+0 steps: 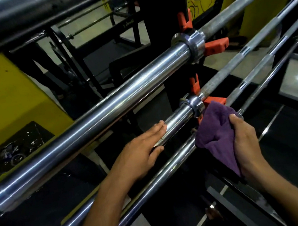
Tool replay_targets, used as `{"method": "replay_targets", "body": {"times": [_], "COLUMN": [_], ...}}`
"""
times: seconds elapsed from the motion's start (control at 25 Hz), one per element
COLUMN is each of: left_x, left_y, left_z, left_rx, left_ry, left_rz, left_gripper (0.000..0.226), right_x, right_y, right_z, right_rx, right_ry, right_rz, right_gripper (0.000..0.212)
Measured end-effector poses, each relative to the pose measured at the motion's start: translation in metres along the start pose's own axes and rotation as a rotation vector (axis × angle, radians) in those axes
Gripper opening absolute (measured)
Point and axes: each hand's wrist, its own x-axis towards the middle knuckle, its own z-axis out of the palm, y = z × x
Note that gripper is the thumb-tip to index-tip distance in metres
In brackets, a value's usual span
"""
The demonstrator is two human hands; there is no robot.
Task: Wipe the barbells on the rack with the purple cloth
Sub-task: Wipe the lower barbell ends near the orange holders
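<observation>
Left hand: left hand (141, 152) lies flat, fingers straight, on the chrome sleeve of the middle barbell (177, 120).
Right hand: right hand (245, 141) grips the bunched purple cloth (215, 135), thumb on top.
Cloth position: just right of the middle barbell's collar, over the lower bar (156, 183); contact with it cannot be told.
Upper barbell: upper barbell (93, 120) runs diagonally, thick sleeve toward the camera.
Rack: black upright (163, 6) with orange hooks (216, 46) carrying the bars.
Background: yellow panels (1, 103).
</observation>
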Motion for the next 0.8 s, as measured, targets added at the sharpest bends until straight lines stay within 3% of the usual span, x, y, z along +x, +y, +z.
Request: {"method": "replay_targets", "body": {"times": [0.24, 0.36, 0.48, 0.6, 0.68, 0.8], "left_x": [-0.032, -0.033, -0.03, -0.028, -0.028, -0.028], "left_y": [0.013, 0.013, 0.008, 0.002, 0.0, -0.004], "left_z": [0.009, 0.011, 0.006, 0.004, 0.004, -0.004], "left_rx": [0.429, 0.416, 0.359, 0.355, 0.347, 0.243], "left_ry": [-0.052, -0.032, -0.038, -0.039, -0.034, -0.055], "left_rz": [-0.049, -0.078, -0.063, -0.04, -0.027, 0.009], "left_gripper": [0.106, 0.116, 0.115, 0.114, 0.115, 0.106], "right_x": [-0.024, -0.031, -0.038, -0.04, -0.04, -0.029], "right_y": [-0.002, 0.004, 0.005, 0.0, -0.009, -0.03], "right_z": [-0.014, -0.02, -0.015, 0.0, 0.011, 0.031], "right_rx": [-0.141, -0.213, -0.258, -0.328, -0.451, -0.706], "right_ry": [-0.038, -0.048, -0.088, -0.107, -0.106, -0.166], "right_rz": [-0.014, -0.001, -0.011, -0.041, -0.209, -0.646], "right_gripper": [0.044, 0.063, 0.07, 0.051, 0.034, 0.033]}}
